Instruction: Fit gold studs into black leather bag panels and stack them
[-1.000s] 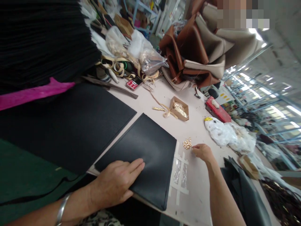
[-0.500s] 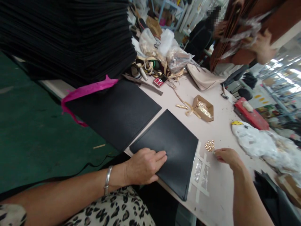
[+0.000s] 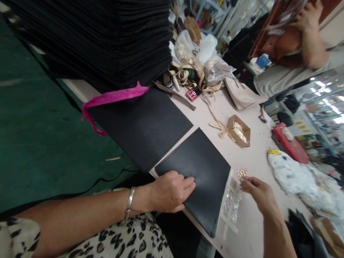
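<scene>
Two black panels lie on your desk (image 3: 249,157); your left hand (image 3: 169,191) presses flat on the nearer panel (image 3: 199,172), right hand (image 3: 258,193) pinching closed beside gold studs (image 3: 242,173)

Even, bright indoor light; overexposed glare at the right edge. Wide-angle distortion bends the counter (image 3: 249,157) and black stack (image 3: 107,39); edges and the background person (image 3: 303,53) blur softly.

Open table: bare strip of the table (image 3: 255,157) between the black panel (image 3: 200,168) and the white bag (image 3: 292,175).
Left side: a tall black stack (image 3: 107,39) blocks it.
Far end: tangled straps (image 3: 188,77) and plastic bags (image 3: 204,53).
Small obstacles: cardboard box (image 3: 240,130), gold studs (image 3: 242,173).
</scene>
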